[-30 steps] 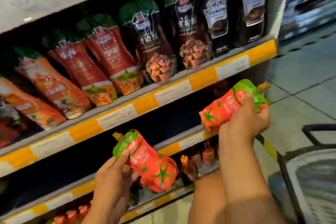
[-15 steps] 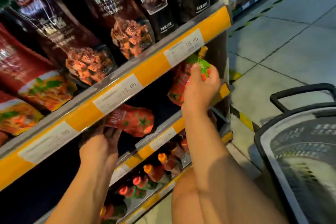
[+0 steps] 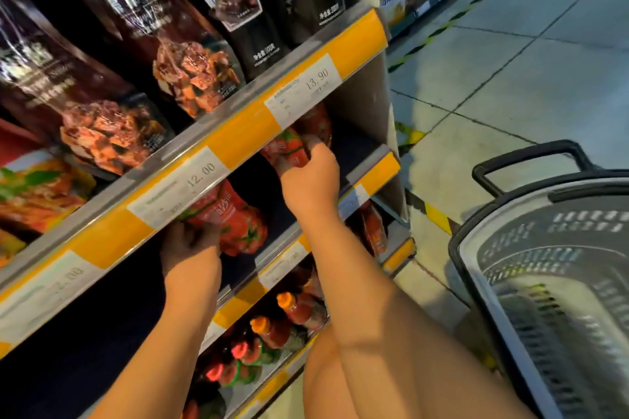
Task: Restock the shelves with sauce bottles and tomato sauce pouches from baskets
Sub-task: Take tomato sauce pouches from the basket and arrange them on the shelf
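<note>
Both hands reach under the yellow-edged upper shelf (image 3: 245, 133) onto the dark middle shelf. My left hand (image 3: 189, 247) grips a red tomato sauce pouch (image 3: 235, 221) with a tomato print, its top hidden behind the shelf edge. Further right, my right hand (image 3: 311, 173) holds a second red pouch (image 3: 289, 146) up against the shelf's right end; another red pouch (image 3: 315, 121) stands just behind it. Sauce bottles (image 3: 292, 311) with orange caps line the lowest shelf.
Dark and red sauce pouches (image 3: 190, 75) fill the upper shelf above price tags. A grey plastic basket (image 3: 544, 282) with a black handle stands on the tiled floor at the right. My bare knee (image 3: 326, 381) is below the arms.
Both hands have pushed their pouches further in under the upper shelf. The view has shifted closer and to the right, bringing more of the basket into sight.
</note>
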{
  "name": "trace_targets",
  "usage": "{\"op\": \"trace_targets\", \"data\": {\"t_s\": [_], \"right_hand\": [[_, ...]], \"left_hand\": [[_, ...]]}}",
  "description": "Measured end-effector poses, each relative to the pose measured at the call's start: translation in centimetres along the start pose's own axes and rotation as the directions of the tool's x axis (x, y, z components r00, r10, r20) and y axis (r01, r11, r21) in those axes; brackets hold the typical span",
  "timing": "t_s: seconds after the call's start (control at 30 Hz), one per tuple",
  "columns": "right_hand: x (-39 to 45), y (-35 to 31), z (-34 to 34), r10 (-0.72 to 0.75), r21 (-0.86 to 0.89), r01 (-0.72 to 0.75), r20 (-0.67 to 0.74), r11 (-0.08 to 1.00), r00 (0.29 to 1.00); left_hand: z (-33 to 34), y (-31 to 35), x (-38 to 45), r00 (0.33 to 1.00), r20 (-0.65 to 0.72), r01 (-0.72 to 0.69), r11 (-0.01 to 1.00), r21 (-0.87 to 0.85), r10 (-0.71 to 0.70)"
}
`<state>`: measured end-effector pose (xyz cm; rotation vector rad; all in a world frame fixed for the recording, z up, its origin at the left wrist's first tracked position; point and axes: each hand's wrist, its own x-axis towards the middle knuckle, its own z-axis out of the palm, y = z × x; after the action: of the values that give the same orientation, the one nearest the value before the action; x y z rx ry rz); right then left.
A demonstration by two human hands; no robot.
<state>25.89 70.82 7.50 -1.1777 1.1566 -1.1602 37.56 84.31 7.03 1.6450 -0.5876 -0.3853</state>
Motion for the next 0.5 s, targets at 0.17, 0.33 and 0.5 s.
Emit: {"op": "trace_targets", "data": {"t_s": [0.17, 0.33, 0.5], "right_hand": [[0.9, 2.1, -1.1, -0.001, -0.376, 0.052, 0.135, 0.925, 0.991], [2.8, 2.2, -3.8, -0.070, -0.574, 0.217, 0.267, 0.789, 0.961], [6.1, 1.5, -6.9, -0.077, -0.602, 0.210, 0.240, 0.770, 0.968]], "left_hand": [[-0.1, -2.7, 0.4, 0.991, 0.129, 0.027, 0.990, 0.136, -0.045], [-0.4, -3.1, 1.7, 0.984, 0.166, 0.028, 0.970, 0.240, -0.070], [0.4, -3.4, 1.7, 0.979, 0.201, -0.004, 0.972, 0.236, -0.045]]}}
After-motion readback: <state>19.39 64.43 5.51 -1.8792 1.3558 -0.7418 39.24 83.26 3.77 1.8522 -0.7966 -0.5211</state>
